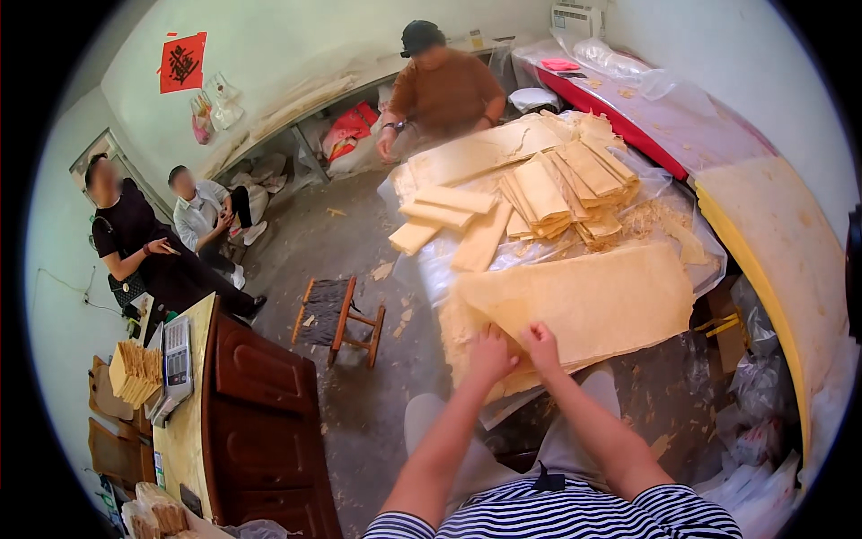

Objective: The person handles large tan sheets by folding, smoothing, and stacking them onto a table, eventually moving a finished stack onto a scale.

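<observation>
A red square sign hangs on the left wall. Left hand and right hand pinch the near edge of a large tan sheet on the plastic-covered desk; it looks thin, light, floppy, tearable. Folded stacks lie beyond.

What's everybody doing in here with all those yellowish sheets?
The person wearing the camera has both hands, left hand and right hand, on the near edge of a large thin yellowish sheet atop a stack. Beyond it lie folded sheets in bundles on clear plastic. A person in a brown shirt works across the pile; two others sit by the wall.
</observation>
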Tool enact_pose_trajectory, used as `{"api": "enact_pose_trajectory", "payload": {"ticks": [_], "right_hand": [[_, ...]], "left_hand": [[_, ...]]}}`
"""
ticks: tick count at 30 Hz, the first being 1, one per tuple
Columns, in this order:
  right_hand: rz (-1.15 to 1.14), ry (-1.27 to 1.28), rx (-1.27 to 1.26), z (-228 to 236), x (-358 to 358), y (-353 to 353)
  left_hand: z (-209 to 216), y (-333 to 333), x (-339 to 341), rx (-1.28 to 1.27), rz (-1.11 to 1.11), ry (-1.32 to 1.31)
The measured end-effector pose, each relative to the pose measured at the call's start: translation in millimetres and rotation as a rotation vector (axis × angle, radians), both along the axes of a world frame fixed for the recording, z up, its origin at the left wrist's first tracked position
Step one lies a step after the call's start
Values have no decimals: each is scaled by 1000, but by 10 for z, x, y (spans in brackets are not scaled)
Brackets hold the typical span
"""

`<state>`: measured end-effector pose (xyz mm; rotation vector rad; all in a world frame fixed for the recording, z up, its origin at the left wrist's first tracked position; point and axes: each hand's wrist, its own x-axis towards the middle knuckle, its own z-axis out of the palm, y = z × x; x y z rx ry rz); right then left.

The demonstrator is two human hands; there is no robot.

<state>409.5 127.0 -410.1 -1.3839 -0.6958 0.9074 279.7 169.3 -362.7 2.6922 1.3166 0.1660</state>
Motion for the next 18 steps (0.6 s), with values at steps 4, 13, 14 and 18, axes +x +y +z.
{"api": "enact_pose_trajectory", "payload": {"ticks": [4,13,14,18], "right_hand": [[-25,-915,182,106,-195,-165],[104,64,-107,182,628,35],[100,58,-103,84,629,45],[151,-43,-118,189,355,41]], "left_hand": [[-448,33,-3,190,-4,-246],[-62,28,64,-67,2,-133],[-20,65,50,-63,-2,-139],[138,252,-22,-12,103,-290]]}}
